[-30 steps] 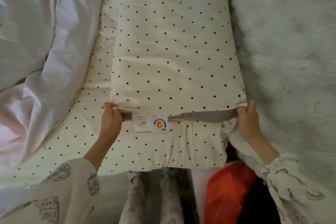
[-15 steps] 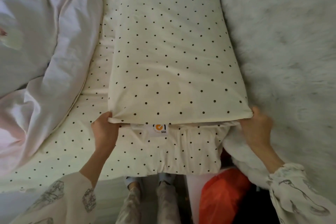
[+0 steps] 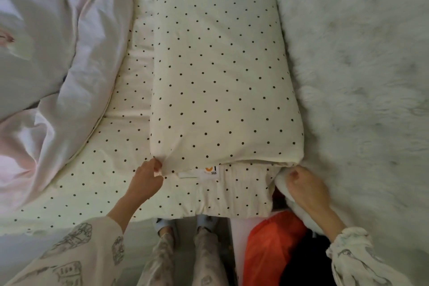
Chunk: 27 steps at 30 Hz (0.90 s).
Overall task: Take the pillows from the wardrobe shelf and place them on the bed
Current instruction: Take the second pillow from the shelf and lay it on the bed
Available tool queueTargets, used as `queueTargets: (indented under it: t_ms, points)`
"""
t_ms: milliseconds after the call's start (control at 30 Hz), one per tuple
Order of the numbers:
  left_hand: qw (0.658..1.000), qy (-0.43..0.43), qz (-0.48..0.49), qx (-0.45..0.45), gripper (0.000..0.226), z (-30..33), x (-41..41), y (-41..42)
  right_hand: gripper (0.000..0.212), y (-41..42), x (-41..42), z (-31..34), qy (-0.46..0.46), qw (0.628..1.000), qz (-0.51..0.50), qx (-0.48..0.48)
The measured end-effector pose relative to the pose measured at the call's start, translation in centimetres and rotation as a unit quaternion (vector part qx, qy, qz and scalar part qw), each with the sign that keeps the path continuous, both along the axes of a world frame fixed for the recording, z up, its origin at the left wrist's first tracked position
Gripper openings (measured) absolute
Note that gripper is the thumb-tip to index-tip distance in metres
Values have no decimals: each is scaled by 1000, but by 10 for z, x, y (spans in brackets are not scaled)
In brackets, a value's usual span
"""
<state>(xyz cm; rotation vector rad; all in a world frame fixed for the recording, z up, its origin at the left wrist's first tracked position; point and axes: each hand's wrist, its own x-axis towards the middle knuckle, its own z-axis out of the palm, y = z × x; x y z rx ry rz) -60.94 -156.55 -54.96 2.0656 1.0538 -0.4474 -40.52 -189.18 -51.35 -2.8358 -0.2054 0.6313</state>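
A cream pillow with small black dots lies lengthwise on the bed, on a matching dotted sheet. My left hand pinches the pillowcase at the pillow's near left corner. At the near right corner sits my right hand, its thumb against the corner and its fingers curled out of sight under the fabric. A white label with an orange mark peeks out from under the pillow's near edge.
A crumpled pale pink duvet covers the bed's left side. A white fluffy blanket fills the right side, touching the pillow. Below the bed edge are my legs and an orange bag.
Both hands drew the pillowcase's open edge toward me over the pillow's end. The grey opening is now covered and the label is mostly hidden. The pillow lies flatter.
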Motion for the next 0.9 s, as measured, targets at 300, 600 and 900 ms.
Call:
queueTargets:
  t_ms: [300, 600, 900]
  points:
    - [987, -71, 135, -48, 68, 37, 73, 23, 37, 50, 86, 33, -72, 986, -54, 138]
    - [984, -43, 134, -108, 99, 16, 83, 17, 97, 70, 121, -5, 195, 920, -187, 283]
    - [992, -28, 110, -51, 96, 9, 72, 8, 81, 63, 105, -3, 133, 945, -208, 215]
